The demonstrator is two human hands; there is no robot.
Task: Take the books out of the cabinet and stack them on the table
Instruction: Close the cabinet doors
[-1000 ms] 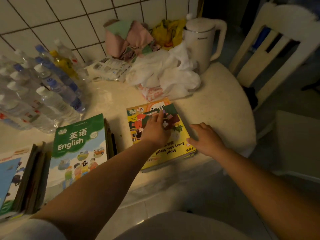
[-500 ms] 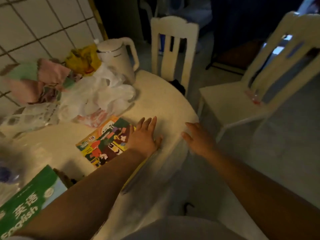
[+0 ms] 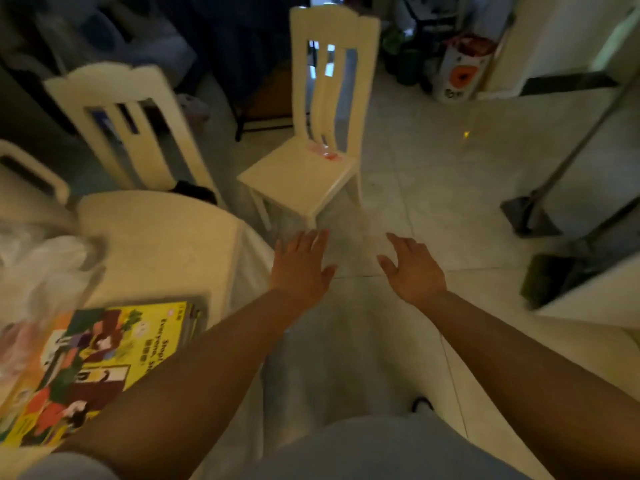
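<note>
On the tiled floor (image 3: 433, 188) beyond the counter (image 3: 156, 237), both the left hand (image 3: 300, 268) and the right hand (image 3: 414, 270) hover with spread fingers and hold nothing, the left one nearer to the yellow book (image 3: 104, 362), and no cabinet is visible.

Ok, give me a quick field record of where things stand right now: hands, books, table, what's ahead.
left hand: open, empty, fingers spread, past the table edge over the floor
right hand: open, empty, over the floor
yellow book: top of a stack on the table, at the near edge, untouched
table: round, pale; plastic bags on its left side
ahead: white chair, tiled floor
cabinet: not in view
</note>
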